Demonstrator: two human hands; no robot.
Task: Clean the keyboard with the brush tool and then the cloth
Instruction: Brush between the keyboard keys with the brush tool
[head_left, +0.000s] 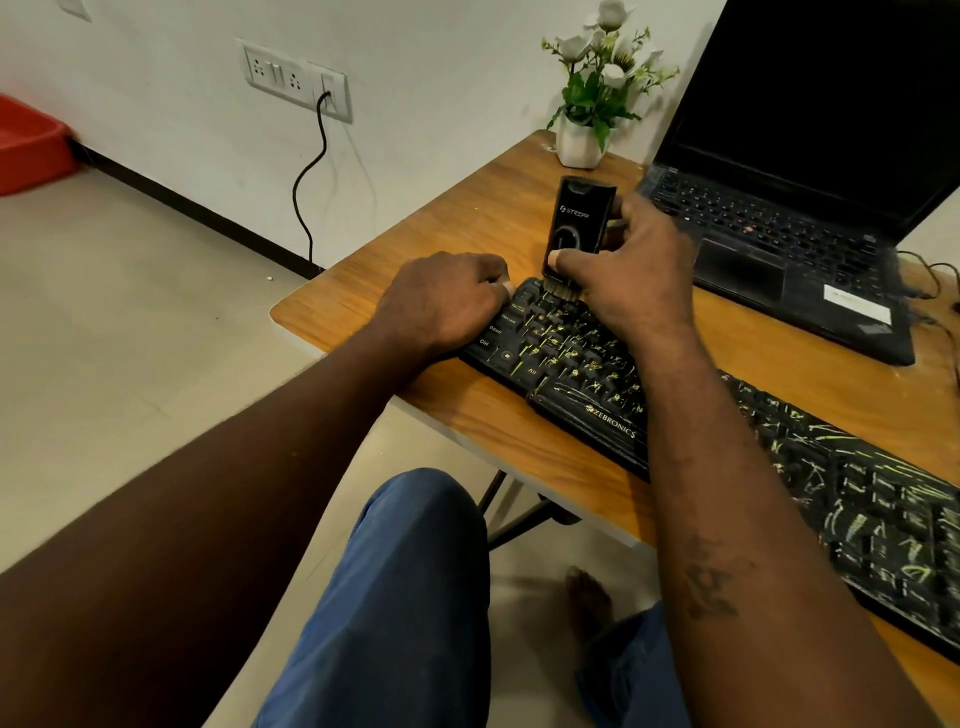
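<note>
Keyboard lies on the table, running from frame centre toward 4 o'clock. Head view: right hand grips the brush upright, bristles on the top-left keys; left hand, at the brush's 8 o'clock, curls its fingers on that end. Hard strokes could flick debris toward the laptop at 2 o'clock, or pop a keycap. One of each thing, two hands; no cloth visible

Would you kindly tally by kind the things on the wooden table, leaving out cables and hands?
keyboard: 1
laptop: 1
brush tool: 1, held by the right hand
potted flowers: 1
Total: 4
</note>
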